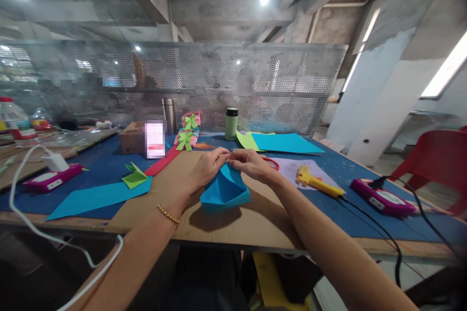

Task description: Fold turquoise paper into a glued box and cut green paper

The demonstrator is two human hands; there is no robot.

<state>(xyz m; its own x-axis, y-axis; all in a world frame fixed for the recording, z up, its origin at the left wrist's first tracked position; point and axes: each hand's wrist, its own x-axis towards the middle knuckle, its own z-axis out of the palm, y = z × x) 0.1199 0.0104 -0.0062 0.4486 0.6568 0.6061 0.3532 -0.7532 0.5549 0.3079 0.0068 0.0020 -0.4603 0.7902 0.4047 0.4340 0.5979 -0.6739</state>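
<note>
My left hand (207,167) and my right hand (251,164) meet above a folded blue paper shape (224,192), both pinching its top edge with closed fingers. The paper hangs open like a pocket over a brown cardboard sheet (189,221) on the table. A bead bracelet (168,214) circles my left wrist.
A yellow glue gun (317,182) with a black cord lies to the right, near red scissors (272,161). Blue paper strip (98,197), green folded piece (134,177), two pink devices (51,180) (381,198), green cup (231,124), steel flask (169,115), cardboard box (132,138), red chair (438,163).
</note>
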